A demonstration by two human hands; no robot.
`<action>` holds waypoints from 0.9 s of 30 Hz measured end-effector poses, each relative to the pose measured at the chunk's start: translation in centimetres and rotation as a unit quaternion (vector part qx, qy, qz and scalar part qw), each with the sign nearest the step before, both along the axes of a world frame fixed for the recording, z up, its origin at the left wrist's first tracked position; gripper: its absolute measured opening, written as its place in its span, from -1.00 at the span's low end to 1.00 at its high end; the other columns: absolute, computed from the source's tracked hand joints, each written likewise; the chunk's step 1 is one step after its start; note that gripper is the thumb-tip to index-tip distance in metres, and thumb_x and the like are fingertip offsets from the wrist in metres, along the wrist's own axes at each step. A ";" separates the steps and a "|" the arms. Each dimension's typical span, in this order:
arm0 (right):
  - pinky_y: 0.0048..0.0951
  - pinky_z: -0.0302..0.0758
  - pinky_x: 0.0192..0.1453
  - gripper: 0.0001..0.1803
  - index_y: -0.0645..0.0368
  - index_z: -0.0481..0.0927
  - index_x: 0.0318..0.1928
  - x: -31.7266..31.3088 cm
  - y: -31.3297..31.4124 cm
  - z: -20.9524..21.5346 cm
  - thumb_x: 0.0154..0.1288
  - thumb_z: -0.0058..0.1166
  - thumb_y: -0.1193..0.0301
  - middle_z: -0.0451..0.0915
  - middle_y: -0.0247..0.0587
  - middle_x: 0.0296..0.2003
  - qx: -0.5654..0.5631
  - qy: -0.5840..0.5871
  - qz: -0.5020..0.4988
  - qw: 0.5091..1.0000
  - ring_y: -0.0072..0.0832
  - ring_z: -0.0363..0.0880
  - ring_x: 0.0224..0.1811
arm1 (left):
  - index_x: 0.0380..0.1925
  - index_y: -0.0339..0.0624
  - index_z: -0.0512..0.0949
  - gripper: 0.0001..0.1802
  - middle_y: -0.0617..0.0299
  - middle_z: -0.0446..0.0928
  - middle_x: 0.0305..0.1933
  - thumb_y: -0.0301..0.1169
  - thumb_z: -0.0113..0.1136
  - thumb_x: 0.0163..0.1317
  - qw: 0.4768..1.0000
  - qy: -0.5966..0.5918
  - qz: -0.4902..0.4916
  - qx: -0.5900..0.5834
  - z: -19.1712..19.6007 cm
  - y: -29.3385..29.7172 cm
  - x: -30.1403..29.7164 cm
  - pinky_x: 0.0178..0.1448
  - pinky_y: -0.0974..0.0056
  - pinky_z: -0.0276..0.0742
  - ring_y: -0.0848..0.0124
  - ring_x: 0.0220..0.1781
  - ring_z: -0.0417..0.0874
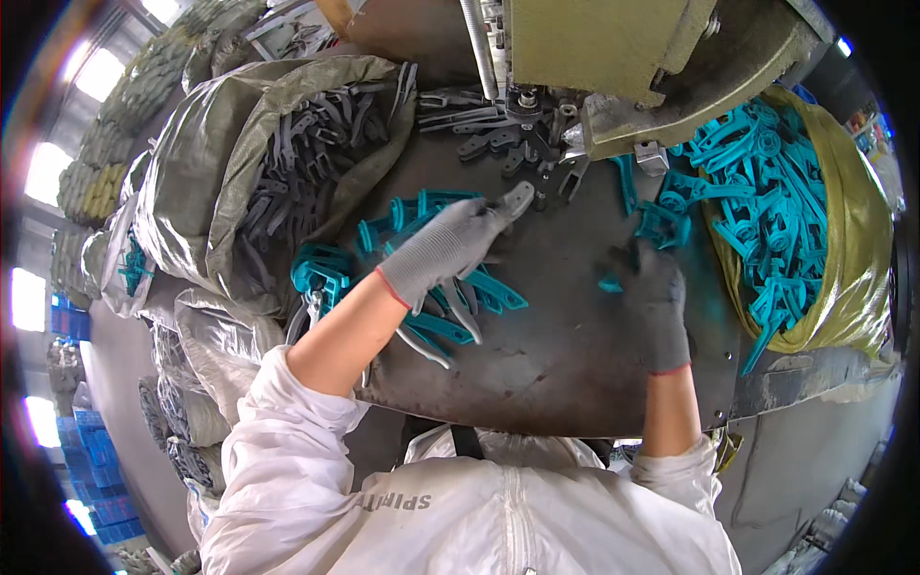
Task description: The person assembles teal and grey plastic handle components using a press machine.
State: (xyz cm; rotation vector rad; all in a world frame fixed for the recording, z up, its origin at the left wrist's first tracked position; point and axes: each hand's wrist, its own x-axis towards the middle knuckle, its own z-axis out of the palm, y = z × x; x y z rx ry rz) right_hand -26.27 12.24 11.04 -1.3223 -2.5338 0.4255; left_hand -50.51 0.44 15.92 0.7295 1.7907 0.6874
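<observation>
My left hand, in a grey knit glove, is closed around a flat grey metal lever. Its rounded end points up and right toward the press. Below this hand lie several teal handle-shaped pieces and bare grey curved handles. My right hand, also gloved, is smeared by motion over the right part of the metal worktable. A small teal piece shows blurred beside its fingers; whether they grip it is unclear. Just beyond sits a teal bracket-like part.
A press machine overhangs the far side, with small grey metal parts beneath its tooling. On the left, an open woven sack holds grey levers. A yellow-green sack full of teal pieces stands at right.
</observation>
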 end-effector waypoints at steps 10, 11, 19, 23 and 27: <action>-0.49 0.43 -0.30 -0.46 0.23 0.28 0.20 -3.7 0.7 4.1 0.17 -0.02 0.46 0.49 -0.26 -0.36 -0.425 0.458 -0.033 0.780 -0.47 0.48 -0.45 | -0.16 -0.41 0.45 -0.57 0.12 0.54 -0.42 -0.17 -0.14 0.38 0.992 -0.020 -0.016 0.126 1.6 3.0 0.9 -0.26 0.39 0.51 0.48 -0.43 0.56; -0.53 0.41 -0.35 -0.41 0.22 0.25 0.24 -4.2 1.2 4.1 0.17 -0.01 0.47 0.48 -0.27 -0.33 -0.462 0.435 -0.040 0.772 -0.52 0.46 -0.48 | -0.16 -0.40 0.44 -0.58 0.12 0.54 -0.43 -0.18 -0.13 0.37 0.992 -0.039 -0.016 0.118 2.2 3.0 1.1 -0.25 0.40 0.50 0.47 -0.44 0.55; -0.56 0.37 -0.47 -0.46 0.21 0.33 0.21 -7.6 -0.9 5.1 0.17 -0.03 0.51 0.49 -0.29 -0.36 -0.457 0.343 0.053 0.819 -0.64 0.40 -0.52 | -0.17 -0.37 0.49 -0.67 0.02 0.53 -0.40 -0.30 -0.15 0.38 0.984 0.086 -0.107 0.114 0.7 3.1 -0.4 -0.18 0.34 0.51 0.38 -0.33 0.57; -0.55 0.38 -0.49 -0.45 0.17 0.30 0.24 -7.4 0.1 2.8 0.18 -0.06 0.53 0.49 -0.29 -0.39 -0.485 0.336 0.034 0.807 -0.64 0.41 -0.55 | -0.17 -0.31 0.51 -0.73 0.02 0.54 -0.34 -0.38 0.04 0.19 0.932 0.290 -0.187 0.106 1.0 3.1 -0.7 -0.17 0.25 0.53 0.20 -0.24 0.60; -0.59 0.34 -0.64 -0.42 0.11 0.24 0.28 -6.9 -0.1 2.7 0.20 -0.10 0.54 0.48 -0.27 -0.43 -0.516 0.355 0.005 0.779 -0.64 0.39 -0.65 | -0.24 -0.16 0.56 -0.67 0.15 0.51 -0.12 -0.34 0.22 -0.07 0.588 0.736 -0.280 0.186 0.5 2.0 -8.1 -0.10 0.28 0.57 0.31 -0.11 0.59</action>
